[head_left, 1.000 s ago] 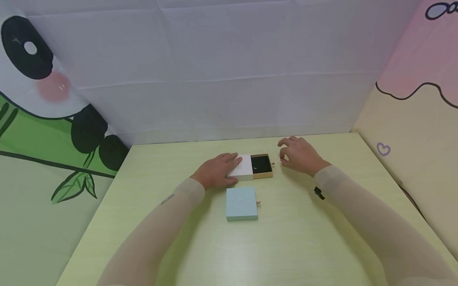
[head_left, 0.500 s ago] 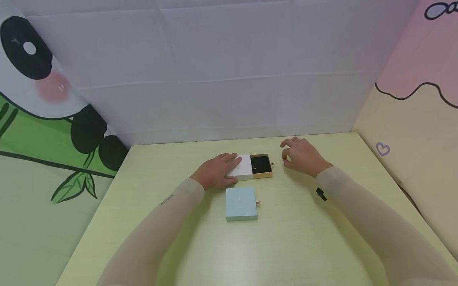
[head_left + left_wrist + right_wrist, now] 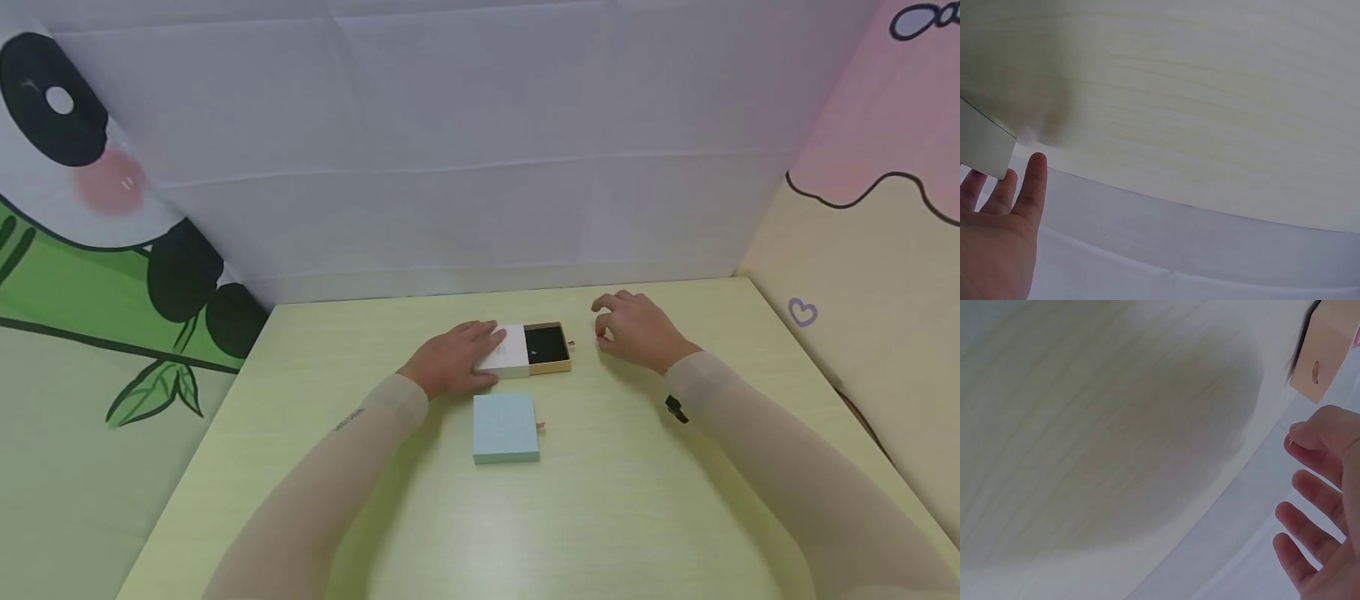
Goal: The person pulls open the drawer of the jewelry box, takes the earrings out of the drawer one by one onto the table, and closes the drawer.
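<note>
A white slide-out box (image 3: 513, 353) lies on the table with its drawer (image 3: 547, 348) pulled partway out to the right, showing a black lining. My left hand (image 3: 454, 360) holds the white box at its left end, thumb along the near side and fingers over the top and far edge. In the left wrist view, fingers (image 3: 1032, 190) meet the pale end of that box (image 3: 985, 144). To the right of the drawer, my right hand (image 3: 637, 329) is raised. Its thumb and index finger pinch a tiny gold-coloured piece (image 3: 1290, 442); its kind is too small to tell.
A light blue box (image 3: 506, 427) with a small ribbon tab sits nearer to me, just in front of the white box. A white cloth wall (image 3: 480, 208) rises behind the table (image 3: 600, 517), and printed panels stand at both sides.
My right hand has drifted slightly right, away from the drawer, still pinching. The left hand and both boxes have stayed in place.
</note>
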{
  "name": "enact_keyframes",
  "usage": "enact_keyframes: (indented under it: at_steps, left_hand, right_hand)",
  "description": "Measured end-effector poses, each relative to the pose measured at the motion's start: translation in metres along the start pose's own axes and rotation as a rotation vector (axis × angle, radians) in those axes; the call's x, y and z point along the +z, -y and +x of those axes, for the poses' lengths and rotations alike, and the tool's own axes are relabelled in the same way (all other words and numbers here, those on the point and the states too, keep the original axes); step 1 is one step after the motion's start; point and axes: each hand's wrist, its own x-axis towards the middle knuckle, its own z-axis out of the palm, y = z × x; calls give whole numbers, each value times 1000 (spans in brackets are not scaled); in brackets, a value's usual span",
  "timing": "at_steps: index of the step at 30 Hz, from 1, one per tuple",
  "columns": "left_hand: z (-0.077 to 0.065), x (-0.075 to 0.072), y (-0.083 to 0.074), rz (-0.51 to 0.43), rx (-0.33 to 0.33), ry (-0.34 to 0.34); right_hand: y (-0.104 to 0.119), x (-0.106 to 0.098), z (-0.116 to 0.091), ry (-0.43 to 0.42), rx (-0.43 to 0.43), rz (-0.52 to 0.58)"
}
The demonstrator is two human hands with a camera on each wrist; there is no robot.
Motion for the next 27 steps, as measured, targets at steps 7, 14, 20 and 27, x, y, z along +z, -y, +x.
enact_keyframes:
  at_steps: [7,14,20,27]
  left_hand:
    - [0,0,0,-8,-7,6]
    - [-1,-1,0,-7,-6,6]
    - [-1,-2,-1,-5,-4,7]
    - [-1,-1,-1,0,-3,7]
  right_hand:
    - [-1,3,-3,5,4,0]
    - [-5,10,-5,13,0,-8]
    - [-8,14,-7,26,-3,-5]
    - [-8,13,-8,33,3,-8]
